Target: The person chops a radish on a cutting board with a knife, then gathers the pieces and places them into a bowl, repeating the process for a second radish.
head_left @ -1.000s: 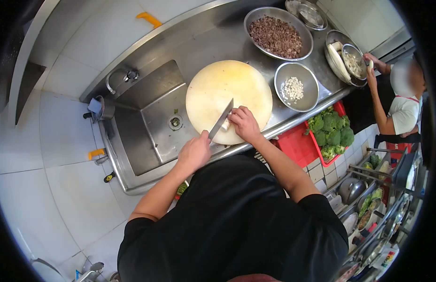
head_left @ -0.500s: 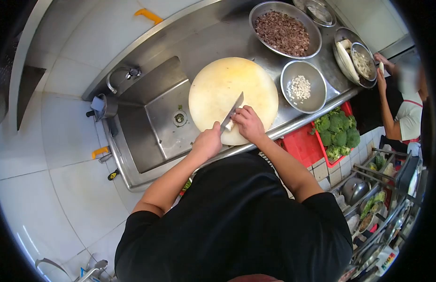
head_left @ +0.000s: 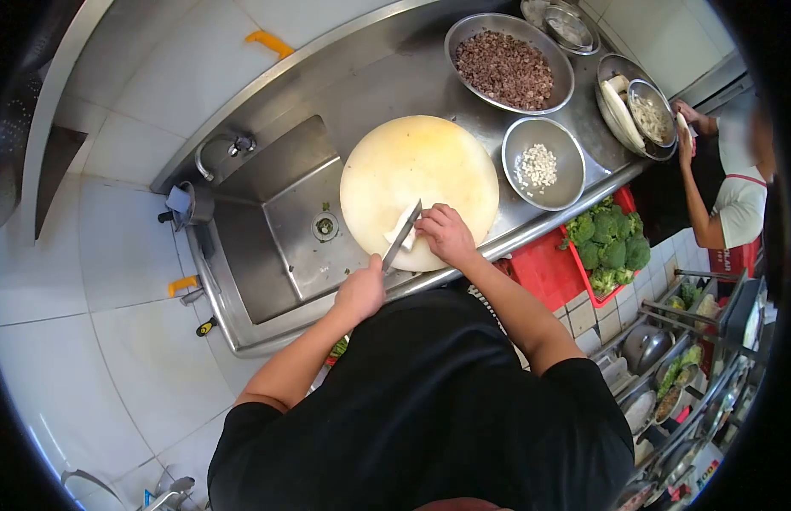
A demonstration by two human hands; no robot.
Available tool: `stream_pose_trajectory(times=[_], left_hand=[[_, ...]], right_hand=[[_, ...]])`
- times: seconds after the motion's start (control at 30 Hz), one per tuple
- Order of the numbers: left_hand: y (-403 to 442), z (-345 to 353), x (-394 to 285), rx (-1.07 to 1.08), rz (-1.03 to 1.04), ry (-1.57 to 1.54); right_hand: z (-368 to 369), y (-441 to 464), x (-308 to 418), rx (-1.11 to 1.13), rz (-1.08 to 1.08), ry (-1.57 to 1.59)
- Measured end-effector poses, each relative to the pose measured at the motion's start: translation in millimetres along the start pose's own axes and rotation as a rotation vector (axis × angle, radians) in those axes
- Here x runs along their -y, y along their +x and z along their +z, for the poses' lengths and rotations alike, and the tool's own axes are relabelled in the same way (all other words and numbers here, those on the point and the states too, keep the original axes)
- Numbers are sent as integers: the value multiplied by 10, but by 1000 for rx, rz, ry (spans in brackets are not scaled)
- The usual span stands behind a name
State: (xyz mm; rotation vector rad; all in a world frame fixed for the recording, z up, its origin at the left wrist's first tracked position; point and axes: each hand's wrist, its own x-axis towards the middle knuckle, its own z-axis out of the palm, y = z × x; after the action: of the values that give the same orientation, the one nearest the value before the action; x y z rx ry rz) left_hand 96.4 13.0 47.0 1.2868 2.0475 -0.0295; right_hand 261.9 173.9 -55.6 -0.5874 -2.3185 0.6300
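My left hand [head_left: 361, 292] is closed around the handle of a kitchen knife [head_left: 401, 236]. Its blade lies slantwise over a white piece of food [head_left: 397, 225], whose exact kind I cannot make out, with parts showing on both sides of the blade. My right hand [head_left: 447, 234], fingers curled, presses at the piece's right side, close to the blade. Under both is a round, yellowish chopping board [head_left: 421, 157] on the steel counter. To its right stands a metal bowl [head_left: 566, 149] holding small white diced bits [head_left: 537, 166].
A basin [head_left: 267, 255] with a tap [head_left: 221, 153] lies left of the board. Farther back sits a bowl of brown chopped food [head_left: 504, 70]. Broccoli [head_left: 612, 238] fills a red crate below the counter edge. At right, another person [head_left: 710, 170] handles something pale beside stacked bowls [head_left: 621, 119].
The knife and my left hand have moved left and toward my body. More of the white piece now shows left of the blade. My right hand stays beside it.
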Motion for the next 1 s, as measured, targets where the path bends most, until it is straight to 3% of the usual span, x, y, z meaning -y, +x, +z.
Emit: stream_pose_trajectory(times=[0.27,0.5,0.87,1.0], left_hand=[[289,-250,-232,-52,50,-25],[-185,-622,-339,21,30,7],[-201,-492,-308,41,-36,79],[188,-177,-177,-7,6,54]], right_hand=[[46,29,-17,-40,18,68],[51,32,26,-49,17,60],[95,88,26,-37,41,39],[103,103,24,-29,46,52]])
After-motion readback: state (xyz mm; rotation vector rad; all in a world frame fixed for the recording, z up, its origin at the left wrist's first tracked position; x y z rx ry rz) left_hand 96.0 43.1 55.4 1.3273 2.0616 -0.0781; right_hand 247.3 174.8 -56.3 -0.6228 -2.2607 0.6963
